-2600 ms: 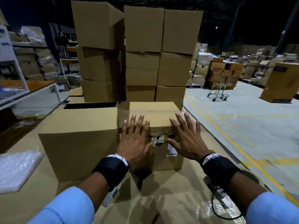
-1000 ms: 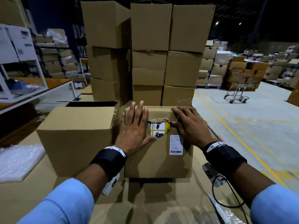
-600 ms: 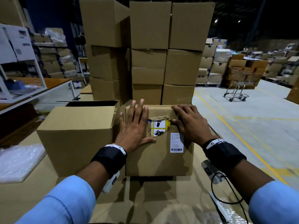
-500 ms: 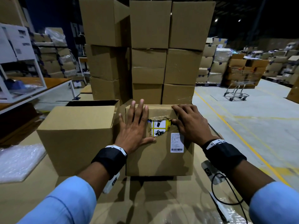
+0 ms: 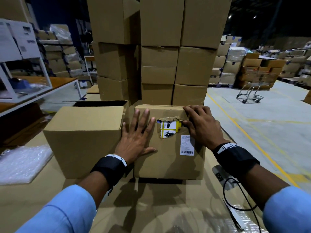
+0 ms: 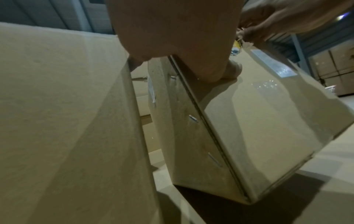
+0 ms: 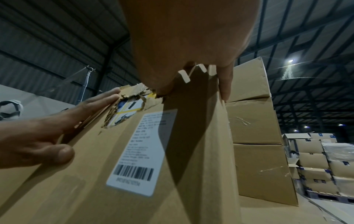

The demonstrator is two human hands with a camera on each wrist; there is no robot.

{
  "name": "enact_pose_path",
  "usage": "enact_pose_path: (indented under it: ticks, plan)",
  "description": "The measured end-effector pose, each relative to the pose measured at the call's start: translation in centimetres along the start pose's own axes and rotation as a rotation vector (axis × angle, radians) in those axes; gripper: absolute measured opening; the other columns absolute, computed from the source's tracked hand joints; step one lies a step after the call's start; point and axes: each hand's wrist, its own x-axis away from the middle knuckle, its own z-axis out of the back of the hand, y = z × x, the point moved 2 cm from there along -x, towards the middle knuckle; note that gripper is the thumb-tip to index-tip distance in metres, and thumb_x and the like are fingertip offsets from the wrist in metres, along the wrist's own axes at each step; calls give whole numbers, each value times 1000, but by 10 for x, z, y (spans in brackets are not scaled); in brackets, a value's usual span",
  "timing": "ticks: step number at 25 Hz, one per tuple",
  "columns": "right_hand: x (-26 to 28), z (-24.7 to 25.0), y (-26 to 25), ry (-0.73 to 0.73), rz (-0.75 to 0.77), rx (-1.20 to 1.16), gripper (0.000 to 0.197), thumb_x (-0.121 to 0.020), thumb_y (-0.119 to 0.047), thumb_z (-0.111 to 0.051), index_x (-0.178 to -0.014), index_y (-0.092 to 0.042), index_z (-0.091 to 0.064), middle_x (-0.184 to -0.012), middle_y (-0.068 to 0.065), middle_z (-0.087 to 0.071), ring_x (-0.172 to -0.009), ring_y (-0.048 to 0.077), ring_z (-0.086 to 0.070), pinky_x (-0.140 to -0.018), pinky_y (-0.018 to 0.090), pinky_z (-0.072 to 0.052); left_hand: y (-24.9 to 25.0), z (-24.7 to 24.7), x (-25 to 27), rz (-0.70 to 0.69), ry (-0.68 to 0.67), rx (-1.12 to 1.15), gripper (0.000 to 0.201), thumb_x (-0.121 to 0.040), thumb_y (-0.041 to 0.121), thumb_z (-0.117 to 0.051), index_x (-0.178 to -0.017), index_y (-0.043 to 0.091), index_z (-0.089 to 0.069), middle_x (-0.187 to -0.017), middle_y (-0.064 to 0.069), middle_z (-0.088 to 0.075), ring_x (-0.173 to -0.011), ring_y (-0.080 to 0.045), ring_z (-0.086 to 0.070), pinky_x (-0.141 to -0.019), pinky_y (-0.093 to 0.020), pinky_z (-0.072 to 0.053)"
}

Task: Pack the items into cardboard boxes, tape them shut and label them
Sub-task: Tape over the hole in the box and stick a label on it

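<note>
A person in light blue sleeves is standing at a cardboard-covered desk (image 5: pixel 151 207) in a dim warehouse, both hands laid on a torn box (image 5: pixel 168 162). The box is sitting on the desk, tilted back so that its near bottom edge is lifting clear of the surface, and it is standing just beside a larger box (image 5: pixel 84 140) on its left, whose top is lying open at the back.

The left hand (image 5: pixel 136 140) is pressing flat against the front face of the torn box, fingers straight and spread, thumb out to the side, grasping nothing. The right hand (image 5: pixel 203 126) is resting over the upper right corner, fingers bent over the top edge and the thumb lying at the edge of a ragged hole (image 5: pixel 169 129) in the cardboard. Through the hole a white and yellow printed pack is showing. Below and to the right of the hole a white barcode label (image 5: pixel 187 145) is sticking to the front face; in the right wrist view its print is too blurred to read.

A sheet of bubble wrap (image 5: pixel 21 162) is lying on the desk at the left. A tall stack of closed boxes (image 5: pixel 159 47) is rising right behind the two boxes, and a shopping trolley (image 5: pixel 252 88) is standing well apart on the grey floor.
</note>
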Motion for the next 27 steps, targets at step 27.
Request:
enact_pose_path:
  ticks: [27]
  plan:
    - [-36, -22, 5, -72, 8, -23, 50, -97, -45, -52, -143, -29, -42, -136, -1, -49, -128, 25, -39, -70, 46, -57, -9, 5, -23, 92, -74, -8, 101, -89, 76, -40, -160, 24, 9, -160, -2, 37, -146, -33, 34, -106, -83, -3]
